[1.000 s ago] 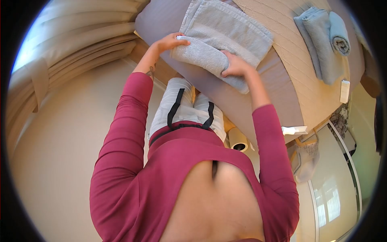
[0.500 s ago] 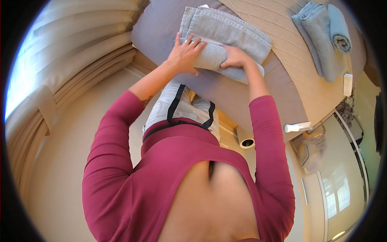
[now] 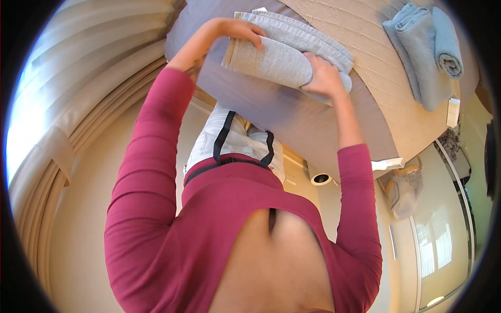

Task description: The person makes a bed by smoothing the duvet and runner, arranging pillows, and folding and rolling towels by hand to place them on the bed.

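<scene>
A light grey towel [image 3: 279, 62] lies on the bed, its near part rolled and its far part a narrow flat strip. My left hand [image 3: 243, 31] is curved over the left part of the roll, fingers pointing down onto it. My right hand [image 3: 323, 75] grips the roll near its right end, with the thumb on the near side. Farther right on the bed rest a folded blue-grey towel [image 3: 417, 55] and, beside it, a rolled blue-grey towel [image 3: 448, 49].
The bed's grey sheet [image 3: 250, 109] and beige quilted cover [image 3: 376, 78] spread under the towels. Two white objects, one [image 3: 387, 164] and another [image 3: 453, 112], sit at the bed's edge. Curtains [image 3: 88, 115] hang at left. A white cylinder [image 3: 321, 179] is below the bed edge.
The towel's roll has grown toward the far side, leaving less of the towel flat. My left hand lifted off the roll, spread, then came back down on its left part.
</scene>
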Tool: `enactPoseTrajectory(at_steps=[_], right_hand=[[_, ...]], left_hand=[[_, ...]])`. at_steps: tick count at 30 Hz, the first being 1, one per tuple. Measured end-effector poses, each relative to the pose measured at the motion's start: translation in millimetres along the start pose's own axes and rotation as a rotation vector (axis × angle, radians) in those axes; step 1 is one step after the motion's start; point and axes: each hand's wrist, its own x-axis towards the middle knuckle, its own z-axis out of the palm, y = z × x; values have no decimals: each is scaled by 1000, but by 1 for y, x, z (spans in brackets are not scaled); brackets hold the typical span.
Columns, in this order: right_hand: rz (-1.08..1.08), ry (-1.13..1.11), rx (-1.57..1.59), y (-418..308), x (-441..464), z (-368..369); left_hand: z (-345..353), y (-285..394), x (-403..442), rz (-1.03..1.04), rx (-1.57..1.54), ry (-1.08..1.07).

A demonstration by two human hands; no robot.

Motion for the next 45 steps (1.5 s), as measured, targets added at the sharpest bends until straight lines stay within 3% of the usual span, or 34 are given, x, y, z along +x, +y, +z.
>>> enactPoseTrajectory(at_steps=[1, 3, 5, 7, 8, 10, 12, 15, 16, 18, 20, 22, 23, 25, 27, 31, 32, 33, 34, 36, 37, 39, 40, 45], right_hand=[[1, 3, 7, 9, 9, -4], [-119, -134, 254, 25, 19, -13], [-56, -242, 258, 25, 19, -23], [-136, -116, 73, 17, 6, -27], [-133, -109, 70, 3, -6, -31], [-84, 251, -285, -23, -32, -39], [-86, 245, -326, -15, -29, -28], [-180, 230, -263, 10, -4, -33], [-270, 218, -155, 18, 8, -40], [-269, 137, -95, 29, 22, -55], [-251, 68, -44, 39, 36, -65], [-292, -24, 138, 49, 50, -71], [-288, -8, 129, 53, 56, -74], [-273, -184, 275, 57, 68, -81], [-233, -218, 298, 52, 70, -87], [-128, -431, 491, 45, 47, -75], [-215, -297, 392, 40, 31, -64], [-306, -396, 615, 37, 20, -61], [-285, -250, 600, 36, 0, -50], [-290, -164, 976, 37, -30, -32], [-290, -124, 970, 39, -47, -27], [-318, 58, 1294, 45, -79, -22], [-326, 85, 1295, 52, -96, -26], [-19, 369, 1511, 118, -194, -78]], left_hand=[[4, -5, -13, -5, 5, -2], [23, -10, -42, 483, 328, 514], [34, -16, -47, 427, 355, 489], [33, -21, -45, 366, 388, 473], [24, -25, -40, 309, 246, 409], [8, -39, -23, 252, 100, 345], [-1, -52, -6, 226, -288, 403], [2, -34, -22, 162, -343, 490], [12, -47, -23, 173, -338, 719], [66, -48, -30, 458, -945, 1164], [119, -102, -14, 255, -1051, 847], [168, -38, 12, 421, -1220, 710], [173, -16, 34, 469, -1263, 721], [166, 14, 69, 552, -1283, 710], [159, 38, 96, 689, -1474, 909], [163, 51, 80, 704, -1685, 812], [165, 49, 68, 654, -1743, 787], [166, 49, 55, 654, -1695, 757], [167, 53, 44, 656, -1647, 728], [172, 68, 28, 656, -1574, 688], [177, 80, 24, 677, -1550, 661], [186, 109, 19, 597, -1514, 553], [189, 128, 22, 510, -1431, 571], [202, 276, 56, 441, -1245, 205]])
